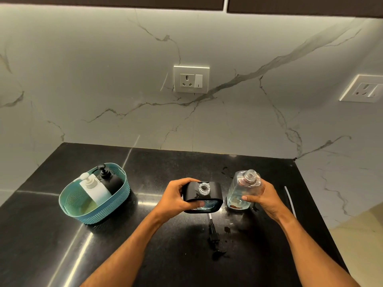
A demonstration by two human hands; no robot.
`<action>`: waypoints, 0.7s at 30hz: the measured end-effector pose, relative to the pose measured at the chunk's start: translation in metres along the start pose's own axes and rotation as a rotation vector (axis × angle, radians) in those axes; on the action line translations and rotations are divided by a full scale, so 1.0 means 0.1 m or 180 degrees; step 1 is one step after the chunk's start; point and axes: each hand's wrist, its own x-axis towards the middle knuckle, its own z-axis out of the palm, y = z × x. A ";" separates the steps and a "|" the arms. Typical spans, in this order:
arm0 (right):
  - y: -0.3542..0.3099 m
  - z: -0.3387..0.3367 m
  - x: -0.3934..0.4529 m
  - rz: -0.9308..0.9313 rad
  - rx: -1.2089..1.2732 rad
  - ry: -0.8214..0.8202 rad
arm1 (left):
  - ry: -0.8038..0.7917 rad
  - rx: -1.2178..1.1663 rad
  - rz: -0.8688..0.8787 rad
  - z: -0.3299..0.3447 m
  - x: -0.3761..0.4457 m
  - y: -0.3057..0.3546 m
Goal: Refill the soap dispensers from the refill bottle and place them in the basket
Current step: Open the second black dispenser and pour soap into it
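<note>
A: Dispenser [204, 196], black, pump off, stands at the counter's [145, 172] middle with its clear threaded neck open to the top. Who has it?

B: The left hand [176, 196]. Fingers curl over its far top edge, thumb pressed on the near face, so it is gripped from the 9 o'clock side.

A: And the right hand [262, 196]?

B: Wrapped round the refill bottle [243, 189], which sits just beside the dispenser at 3 o'clock. Thumb across the near face, fingers behind it. Bottle is clear, uncapped, nearly upright, with a little liquid low down.

A: Do the two containers touch?

B: Close, but I cannot tell whether they meet.

A: Where is the basket [94, 212]?

B: Well apart at 9 o'clock, a teal one. A white dispenser [96, 188] and another black one [109, 179] stand in its far half, pumps on. Its near half shows bare floor.

A: Anything lying loose?

B: A black pump [213, 235] with its tube lies at 6 o'clock from the held dispenser, between the forearms. A thin white tube [290, 200] lies at 3 o'clock, beyond the right wrist, near the counter's right edge.

A: Open room?

B: Bare counter runs between basket and left hand, and at 12 o'clock back to the marble wall [103, 79]. Small wet spots sit near the pump.
</note>
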 end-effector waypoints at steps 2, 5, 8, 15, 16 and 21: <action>0.00 -0.01 -0.02 -0.0037 -0.0073 -0.0010 | -0.0008 -0.0005 0.0011 -0.01 -0.01 0.00; 0.04 0.00 -0.08 -0.0132 -0.0100 0.0089 | 0.0001 -0.0019 0.0004 -0.03 -0.04 0.00; 0.14 0.01 -0.20 -0.0242 -0.0050 0.0396 | 0.0024 -0.0020 0.0002 -0.06 -0.08 -0.03; 0.46 0.11 -0.58 -0.0293 0.0096 0.1503 | 0.0043 -0.0064 -0.0040 -0.13 -0.19 -0.11; 0.50 0.15 -0.64 -0.0288 0.0103 0.1650 | 0.0037 -0.0071 -0.0043 -0.14 -0.21 -0.12; 0.65 0.48 -0.89 -0.0254 -0.0054 0.1887 | 0.0056 -0.0123 -0.0103 -0.18 -0.34 -0.24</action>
